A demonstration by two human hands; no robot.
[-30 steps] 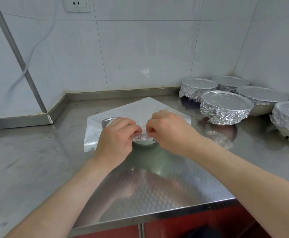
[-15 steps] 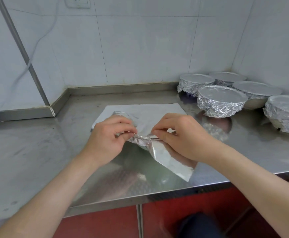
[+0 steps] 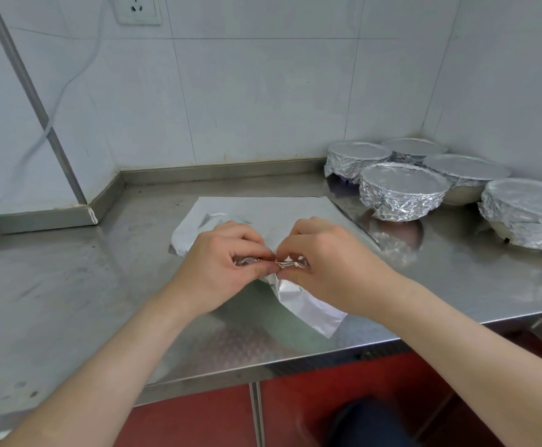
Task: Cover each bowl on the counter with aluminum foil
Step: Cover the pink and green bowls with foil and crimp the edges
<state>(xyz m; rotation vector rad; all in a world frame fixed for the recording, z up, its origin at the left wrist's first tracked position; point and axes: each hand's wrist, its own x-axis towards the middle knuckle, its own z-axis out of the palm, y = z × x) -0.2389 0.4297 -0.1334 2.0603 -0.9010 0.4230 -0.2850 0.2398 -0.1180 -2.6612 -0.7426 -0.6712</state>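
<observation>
A sheet of aluminum foil (image 3: 263,211) lies on the steel counter (image 3: 69,285) in the middle of the view. My left hand (image 3: 221,269) and my right hand (image 3: 324,269) meet above its near part, and both pinch a crumpled fold of that foil between thumbs and fingers. A loose flap of the foil (image 3: 308,308) hangs down below my right hand. No bowl shows under the sheet. Several foil-covered bowls (image 3: 402,191) stand grouped at the back right.
The tiled wall (image 3: 247,91) closes the counter at the back and on both sides. A socket (image 3: 137,9) with a white cable (image 3: 57,101) is at the upper left. The counter's front edge (image 3: 295,356) runs just below my wrists.
The view has moved closer. The foil's far part has settled flat on the counter. My hands have come together on the crumpled fold, and the flap hangs lower at the right.
</observation>
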